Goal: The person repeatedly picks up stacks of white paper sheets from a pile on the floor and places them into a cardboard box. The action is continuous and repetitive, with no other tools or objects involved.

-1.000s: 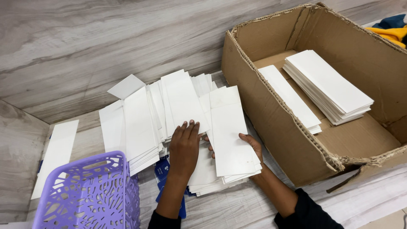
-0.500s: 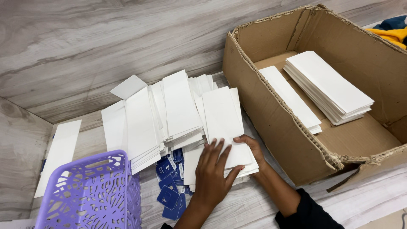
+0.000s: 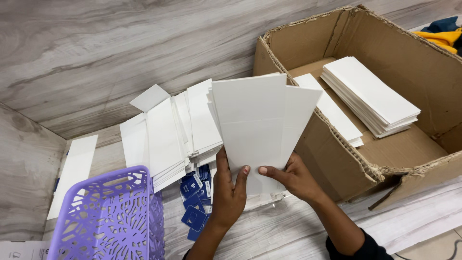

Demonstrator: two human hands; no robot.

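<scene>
Both hands hold a stack of long white cards (image 3: 260, 125) lifted off the floor, in front of the near corner of the cardboard box (image 3: 337, 163). The left hand (image 3: 228, 190) grips the stack's lower edge from the left, its thumb laid on the front face and its fingers behind. The right hand (image 3: 293, 178) grips the lower right, thumb stretched across the front, remaining fingers hidden behind the cards. The stack's long axis runs from the hands away toward the wall, leaning slightly to the right at the far end. The cards are not squared: they fan out at the top, one sheet sticking out to the right.

The lifted stack covers part of the box's near wall and whatever lies directly under it. How many cards it holds cannot be told.

To the left, loose heaps of white cards (image 3: 166, 135) lie overlapping on the wood-grain floor (image 3: 96, 58), their long axes also pointing roughly away. Small blue tags (image 3: 195, 216) lie partly buried beneath them, near the left hand. A purple openwork basket (image 3: 110, 216) stands at the lower left, cut off by the frame. A single white card (image 3: 74, 173) lies apart beyond it.

Inside the box sit a thick neat pile of white cards (image 3: 370, 96) and a thinner pile (image 3: 332, 113) beside it. Blue and yellow cloth (image 3: 445, 33) shows at the upper right corner, mostly out of frame.
</scene>
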